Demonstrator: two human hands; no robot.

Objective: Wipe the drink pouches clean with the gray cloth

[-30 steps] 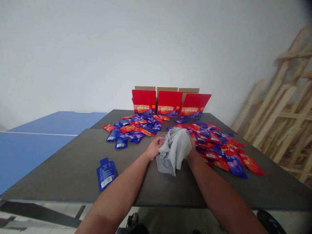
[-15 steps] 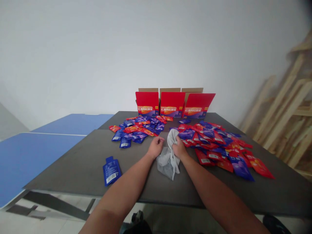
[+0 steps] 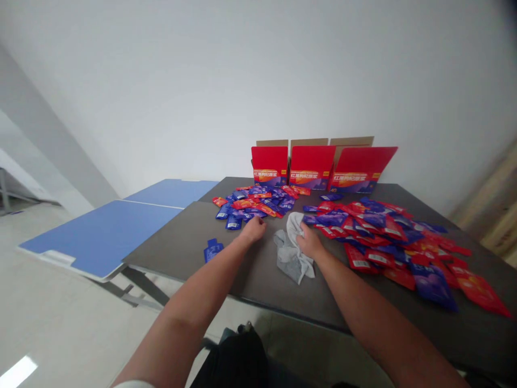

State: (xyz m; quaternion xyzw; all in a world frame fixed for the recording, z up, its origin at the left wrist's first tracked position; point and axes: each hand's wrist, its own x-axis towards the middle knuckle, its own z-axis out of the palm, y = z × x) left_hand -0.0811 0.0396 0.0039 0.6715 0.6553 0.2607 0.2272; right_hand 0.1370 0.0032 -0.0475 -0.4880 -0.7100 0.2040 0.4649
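My right hand (image 3: 310, 241) is closed on a crumpled grey-white cloth (image 3: 297, 261), whose lower part hangs and spreads over the dark table. To the left of the cloth, my left hand (image 3: 254, 229) is low over the table with its fingers curled in, and no object shows in it. Just beyond that hand lies a pile of blue and red pouches (image 3: 262, 200). A lone blue pouch (image 3: 212, 249) lies left of my left forearm. Close by my right hand is a larger heap of red and blue pouches (image 3: 375, 229).
Three red and purple cardboard boxes (image 3: 310, 164) with raised flaps stand in a row at the back of the dark table (image 3: 177, 237), before a white wall. A blue table-tennis table (image 3: 121, 226) adjoins on the left. Wooden pieces (image 3: 490, 207) lean at the far right.
The view has swung left, so the boxes and pouches sit further right. My left hand has moved away from the cloth toward the left pile. My right hand keeps hold of the cloth.
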